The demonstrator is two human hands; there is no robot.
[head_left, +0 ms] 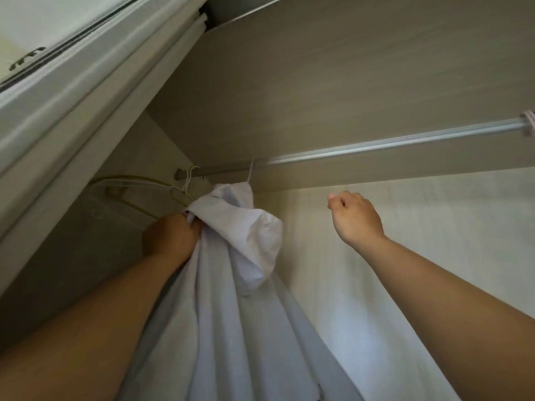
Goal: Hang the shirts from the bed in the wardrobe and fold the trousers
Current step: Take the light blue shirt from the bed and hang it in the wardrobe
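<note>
Left hand (170,238) grips white shirt (231,299) hanging from wardrobe rail (376,146)
Right hand (356,218), curled and empty, raised just beside it, below the rail's free stretch

Reads as thin, matt white cloth, softly creased, in the shirt (231,299), on a smooth white wire hanger (250,172). Gleams as glossy, finely ribbed metal along the clothes rail (390,143). Looks like matt, pale wood-grain laminate across the wardrobe shelf underside (333,76) and back wall (448,215).
</note>
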